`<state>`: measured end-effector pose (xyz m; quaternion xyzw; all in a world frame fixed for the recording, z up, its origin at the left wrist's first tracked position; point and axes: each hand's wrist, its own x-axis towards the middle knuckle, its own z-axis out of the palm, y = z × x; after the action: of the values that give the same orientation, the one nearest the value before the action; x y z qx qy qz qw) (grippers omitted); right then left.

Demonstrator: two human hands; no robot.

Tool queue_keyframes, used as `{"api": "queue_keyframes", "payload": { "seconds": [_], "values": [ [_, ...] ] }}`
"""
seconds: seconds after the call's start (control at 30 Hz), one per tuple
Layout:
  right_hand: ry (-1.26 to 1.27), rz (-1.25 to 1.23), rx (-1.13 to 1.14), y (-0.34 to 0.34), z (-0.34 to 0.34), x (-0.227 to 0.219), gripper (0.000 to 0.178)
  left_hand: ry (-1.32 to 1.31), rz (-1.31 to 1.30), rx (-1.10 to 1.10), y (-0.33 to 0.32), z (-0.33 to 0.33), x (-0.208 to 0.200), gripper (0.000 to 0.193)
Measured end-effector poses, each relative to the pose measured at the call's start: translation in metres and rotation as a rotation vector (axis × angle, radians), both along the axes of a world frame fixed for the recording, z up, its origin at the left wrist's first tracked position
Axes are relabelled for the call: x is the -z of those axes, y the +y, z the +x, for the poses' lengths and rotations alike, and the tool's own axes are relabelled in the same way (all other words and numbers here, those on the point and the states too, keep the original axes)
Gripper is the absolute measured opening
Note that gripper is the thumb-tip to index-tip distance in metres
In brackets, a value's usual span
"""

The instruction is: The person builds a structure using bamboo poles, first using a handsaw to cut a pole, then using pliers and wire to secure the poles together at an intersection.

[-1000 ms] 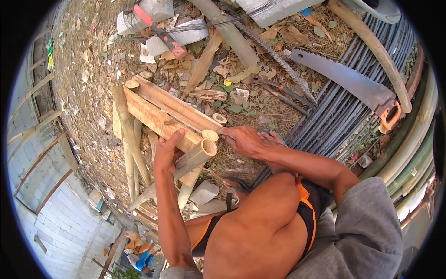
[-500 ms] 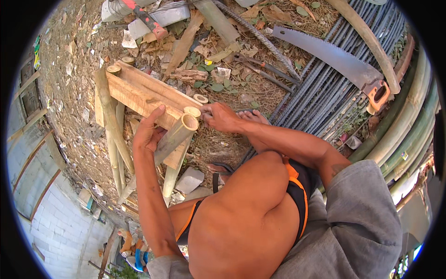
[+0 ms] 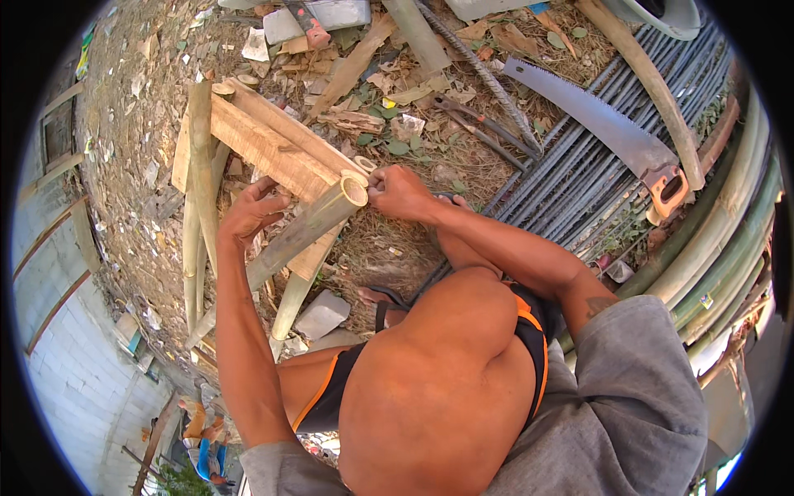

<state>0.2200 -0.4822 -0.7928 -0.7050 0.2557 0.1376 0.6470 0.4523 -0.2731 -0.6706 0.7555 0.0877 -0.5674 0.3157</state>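
Observation:
A low wooden stand made of planks [image 3: 273, 157] has bamboo legs, and a thick bamboo pole [image 3: 310, 227] crosses its near end with the hollow cut end up. My left hand [image 3: 252, 213] hovers beside the planks, left of this pole, fingers apart and slightly curled, holding nothing. At the right end of the stand my right hand [image 3: 399, 194] is closed, its fingertips against the bamboo and plank ends. Whatever it may grip is hidden by the fingers. Another upright bamboo leg [image 3: 201, 165] stands at the stand's far left end.
A hand saw [image 3: 608, 116] with a wooden handle lies on a bundle of steel bars [image 3: 587, 157] to the right. Pliers-like cutters [image 3: 484, 124] rest on leaf litter. Green bamboo poles [image 3: 719, 240] lie far right; a concrete chunk [image 3: 322, 314] sits near the stand. Another person [image 3: 205, 438] appears lower left.
My left hand has let go of the stand's near side and moved left, its fingers opening. The right hand stays closed at the stand's right end. The view has shifted a little.

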Motion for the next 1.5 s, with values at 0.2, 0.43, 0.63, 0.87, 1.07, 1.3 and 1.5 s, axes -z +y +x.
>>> {"api": "queue_keyframes", "payload": {
  "seconds": [0.2, 0.43, 0.63, 0.87, 1.07, 1.3, 1.5],
  "values": [
    [0.018, 0.040, -0.101, -0.010, -0.002, 0.002, 0.020, -0.308, 0.302, 0.775, -0.020, 0.001, 0.026, 0.060],
    [0.176, 0.353, -0.001, 0.000, 0.007, 0.007, 0.017, -0.649, 0.213, 1.179, 0.016, 0.007, 0.083, 0.034],
    [0.063, 0.094, -0.164, -0.013, -0.011, -0.006, 0.022, -0.680, 0.350, 1.060, 0.000, -0.004, 0.068, 0.028],
    [-0.007, -0.139, -0.306, -0.008, -0.004, -0.010, 0.025, -0.653, 0.357, 0.857, 0.003, 0.001, 0.042, 0.019],
    [0.037, -0.237, -0.392, -0.003, -0.018, -0.016, 0.023, -0.761, 0.290, 0.734, 0.022, -0.014, 0.019, 0.021],
    [-0.154, -0.404, -0.372, -0.006, -0.015, 0.015, 0.028, -0.959, 0.312, 0.698, -0.005, -0.016, -0.011, 0.013],
    [0.031, -0.407, -0.519, -0.009, -0.015, -0.034, 0.029, -1.358, 0.341, 0.857, 0.013, -0.057, -0.053, 0.012]
  ]
}}
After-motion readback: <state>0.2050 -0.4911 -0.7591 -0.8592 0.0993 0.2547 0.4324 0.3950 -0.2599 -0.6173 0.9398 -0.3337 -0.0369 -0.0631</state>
